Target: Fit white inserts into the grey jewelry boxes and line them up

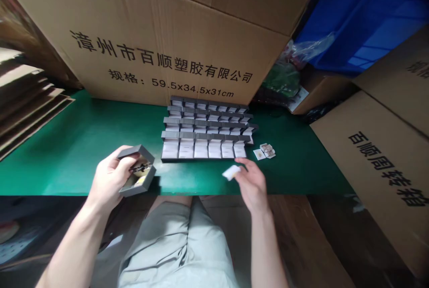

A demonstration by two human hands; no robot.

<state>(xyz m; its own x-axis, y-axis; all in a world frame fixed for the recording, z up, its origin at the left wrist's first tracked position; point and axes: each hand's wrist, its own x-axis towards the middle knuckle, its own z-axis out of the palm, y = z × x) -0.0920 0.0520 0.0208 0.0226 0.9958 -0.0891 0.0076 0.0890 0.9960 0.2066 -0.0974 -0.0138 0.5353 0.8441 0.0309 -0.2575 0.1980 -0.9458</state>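
Note:
My left hand (109, 180) grips an open grey gift box (138, 184) by its side, with the lid raised. Something gold and dark sits inside the box, but my fingers partly hide it. My right hand (252, 183) pinches a small white piece (231, 172) between thumb and fingers. Several rows of open grey boxes with white linings (204, 135) stand on the green table mat (83, 145) just beyond my hands. A few small paper-like pieces (265, 151) lie to their right, nearest my right hand.
A large printed cardboard carton (144, 33) stands behind the rows of boxes. A blue plastic crate (362, 19) sits at the upper right, above another carton (378, 163). Flat cardboard sheets (23, 100) are stacked at the left. My legs lie below the table's near edge.

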